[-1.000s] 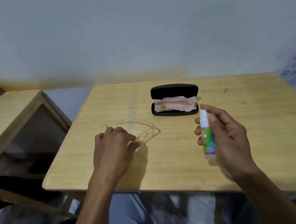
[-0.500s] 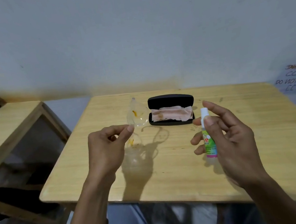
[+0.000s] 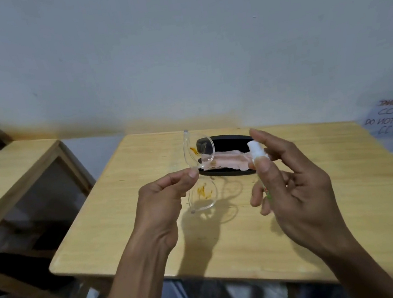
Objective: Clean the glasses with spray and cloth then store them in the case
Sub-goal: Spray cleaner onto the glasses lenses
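The glasses (image 3: 200,173) are clear plastic, held up on end above the middle of the table (image 3: 349,216), one lens over the other, both lenses smeared with orange marks. They look light and fairly stiff, but smooth and slippery, and the lenses would likely scratch or smudge under a fingertip; the frame's edge or bridge seems the sound place to take hold. That is where the left hand (image 3: 165,203) pinches them, thumb and forefinger closed on the frame between the two lenses.

The right hand (image 3: 292,186) grips the spray bottle (image 3: 258,158) upright just right of the glasses, thumb against its side, forefinger raised above the white cap, other fingers loosely spread. The bottle looks small and light, easy to tip in a loose grip.

Behind both, near the table's far edge, the black case (image 3: 228,172) lies open with the pink cloth (image 3: 229,162) in it.

A second ago the glasses lay flat on the table under the left hand; they now stand lifted and turned vertical, in front of the case. The bottle has come up and inward toward them.
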